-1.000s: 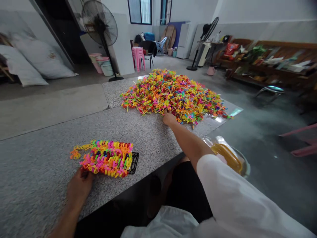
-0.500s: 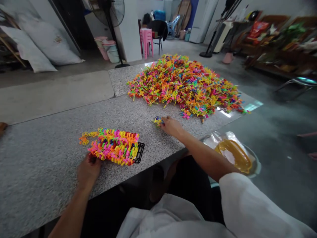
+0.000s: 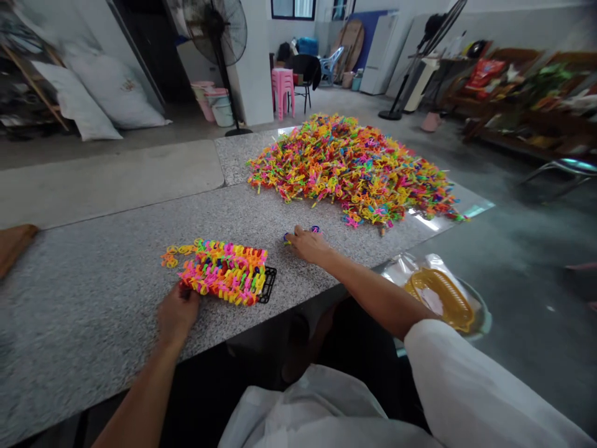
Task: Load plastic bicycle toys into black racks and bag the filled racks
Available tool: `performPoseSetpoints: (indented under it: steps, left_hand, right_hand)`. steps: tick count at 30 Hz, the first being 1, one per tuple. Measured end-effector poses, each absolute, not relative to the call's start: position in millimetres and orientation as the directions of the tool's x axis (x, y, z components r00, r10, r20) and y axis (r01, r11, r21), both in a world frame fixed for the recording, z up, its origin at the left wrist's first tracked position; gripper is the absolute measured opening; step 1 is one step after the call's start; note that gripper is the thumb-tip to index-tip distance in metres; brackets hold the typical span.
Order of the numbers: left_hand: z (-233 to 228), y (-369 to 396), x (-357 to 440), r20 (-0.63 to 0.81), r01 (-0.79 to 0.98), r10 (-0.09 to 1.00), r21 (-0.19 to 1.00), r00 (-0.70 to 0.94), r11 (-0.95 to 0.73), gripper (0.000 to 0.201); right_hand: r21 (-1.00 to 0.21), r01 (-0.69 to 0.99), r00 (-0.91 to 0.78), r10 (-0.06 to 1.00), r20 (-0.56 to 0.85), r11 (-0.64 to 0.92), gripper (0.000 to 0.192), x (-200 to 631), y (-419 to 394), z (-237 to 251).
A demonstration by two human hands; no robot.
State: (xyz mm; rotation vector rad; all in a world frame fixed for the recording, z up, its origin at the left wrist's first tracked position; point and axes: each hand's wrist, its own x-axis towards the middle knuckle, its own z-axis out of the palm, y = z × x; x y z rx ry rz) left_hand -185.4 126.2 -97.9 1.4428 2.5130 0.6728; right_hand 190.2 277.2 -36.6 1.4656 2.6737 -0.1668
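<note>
A big heap of small bright plastic pieces (image 3: 354, 165) lies on the far right of the grey stone table (image 3: 116, 242). Nearer me sits a black grid rack (image 3: 267, 285) packed with rows of the same coloured pieces (image 3: 226, 272). My left hand (image 3: 177, 311) rests against the rack's near left corner, fingers curled on its edge. My right hand (image 3: 308, 244) lies on the table between the rack and the heap, fingers over a few small blue and yellow pieces (image 3: 314, 229).
A metal bowl holding a yellow basket and plastic bag (image 3: 438, 295) stands on the floor right of my knee. A standing fan (image 3: 219, 37), white sacks (image 3: 112, 87), pink stools (image 3: 283, 90) and a cluttered wooden bench (image 3: 522, 93) ring the room. A brown object (image 3: 13, 246) lies at the table's left.
My right hand drew back from the heap's near edge toward the rack, bringing a few pieces with it. My left hand stayed at the rack.
</note>
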Motion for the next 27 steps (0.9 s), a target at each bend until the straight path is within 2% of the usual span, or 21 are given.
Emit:
performPoseSetpoints:
  steps: [2, 4, 7, 9, 11, 13, 15, 18, 20, 23, 27]
  left_hand:
    - [-98.2, 126.6, -185.2, 0.076, 0.776, 0.848, 0.452, -0.524, 0.439, 0.037]
    - [-97.9, 126.6, -184.8, 0.073, 0.778, 0.850, 0.448, -0.522, 0.440, 0.037]
    - [-97.3, 126.1, -184.2, 0.071, 0.782, 0.854, 0.445, -0.516, 0.436, 0.037]
    - [-97.4, 126.1, -183.7, 0.072, 0.779, 0.854, 0.455, -0.515, 0.432, 0.036]
    - [-97.7, 126.3, -183.3, 0.075, 0.771, 0.853, 0.474, -0.516, 0.425, 0.035]
    - [-97.9, 126.6, -183.0, 0.077, 0.765, 0.853, 0.489, -0.517, 0.419, 0.035]
    - [-97.9, 126.8, -183.1, 0.078, 0.770, 0.857, 0.486, -0.509, 0.414, 0.037]
    - [-97.7, 126.7, -183.7, 0.078, 0.783, 0.861, 0.464, -0.502, 0.414, 0.040]
    - [-97.6, 126.4, -183.8, 0.079, 0.784, 0.861, 0.461, -0.503, 0.416, 0.040]
    - [-96.9, 126.0, -182.6, 0.079, 0.773, 0.855, 0.475, -0.513, 0.420, 0.039]
    - [-94.8, 126.0, -180.3, 0.089, 0.770, 0.849, 0.480, -0.520, 0.421, 0.038]
  right_hand:
    - [-0.024, 0.811, -0.583, 0.802, -0.128, 0.585, 0.038, 186.5, 274.0, -40.2]
    - [-0.047, 0.729, -0.683, 0.721, -0.121, 0.683, 0.034, 186.6, 270.7, -44.8]
    - [-0.182, 0.598, -0.801, 0.591, -0.100, 0.780, 0.026, 190.5, 262.5, -53.9]
    - [-0.285, 0.621, -0.771, 0.635, -0.051, 0.730, 0.028, 193.9, 257.8, -60.1]
    - [-0.334, 0.723, -0.638, 0.770, 0.011, 0.604, 0.031, 197.4, 257.3, -64.6]
    - [-0.326, 0.834, -0.452, 0.890, 0.056, 0.444, 0.036, 200.7, 261.1, -66.3]
    - [-0.289, 0.909, -0.294, 0.953, 0.067, 0.301, 0.043, 203.3, 265.8, -65.8]
    - [-0.217, 0.939, -0.272, 0.962, 0.010, 0.267, 0.048, 205.1, 266.1, -63.7]
    - [-0.196, 0.908, -0.385, 0.922, -0.044, 0.370, 0.045, 204.6, 260.5, -63.2]
    - [-0.232, 0.848, -0.500, 0.864, -0.055, 0.476, 0.045, 202.8, 251.3, -64.2]
    - [-0.213, 0.893, -0.421, 0.903, -0.082, 0.397, 0.044, 204.0, 253.7, -65.5]
